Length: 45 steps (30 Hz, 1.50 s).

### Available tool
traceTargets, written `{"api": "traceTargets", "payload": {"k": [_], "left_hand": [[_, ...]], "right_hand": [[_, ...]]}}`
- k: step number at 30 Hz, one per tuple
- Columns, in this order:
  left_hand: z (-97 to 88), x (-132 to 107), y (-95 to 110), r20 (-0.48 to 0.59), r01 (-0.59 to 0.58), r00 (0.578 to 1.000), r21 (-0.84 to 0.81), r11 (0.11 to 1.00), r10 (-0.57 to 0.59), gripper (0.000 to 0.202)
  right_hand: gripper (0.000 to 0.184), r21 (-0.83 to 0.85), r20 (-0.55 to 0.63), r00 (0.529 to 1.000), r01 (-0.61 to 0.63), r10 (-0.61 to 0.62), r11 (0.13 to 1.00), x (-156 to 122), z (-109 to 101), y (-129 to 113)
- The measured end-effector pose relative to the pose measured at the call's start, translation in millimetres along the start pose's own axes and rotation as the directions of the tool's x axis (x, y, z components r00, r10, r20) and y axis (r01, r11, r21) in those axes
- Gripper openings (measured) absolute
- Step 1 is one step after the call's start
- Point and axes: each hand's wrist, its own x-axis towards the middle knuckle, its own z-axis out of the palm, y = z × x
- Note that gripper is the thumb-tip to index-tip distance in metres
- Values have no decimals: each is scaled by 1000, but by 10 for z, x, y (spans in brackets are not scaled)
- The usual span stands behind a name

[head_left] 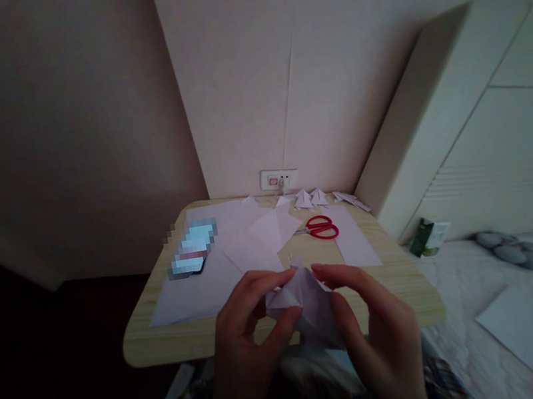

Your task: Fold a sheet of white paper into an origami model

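Several small folded pieces [304, 201] lie along the back of the tabletop [161, 349] and look finished. One folded paper [318, 307] seems only partway there: creased, its flaps standing loose, it is held up at the tabletop's near edge. The left hand [250, 320] has its grip pinched on one side; the right hand [379, 316] grasps the other. White sheets [360, 238] beyond lie flat, apparently not yet shaped, beside red-handled scissors [313, 228].
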Motion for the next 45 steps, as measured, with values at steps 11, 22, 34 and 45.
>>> {"api": "traceTargets", "payload": {"k": [11,22,34,45], "left_hand": [[-66,-10,-70,48,-183,983,251,951,177,34],[-10,-40,-24,2,-151,988,226,962,155,32],[-99,4,-10,156,-129,982,167,978,103,38],[-133,27,12,310,-83,950,98,992,49,36]], "right_hand": [[15,-22,-132,990,51,-53,998,72,45,-16],[17,53,-83,994,70,-65,996,-16,45,39],[17,238,159,987,-49,11,970,22,-51,170],[16,331,172,982,-138,84,934,51,-91,206]]}}
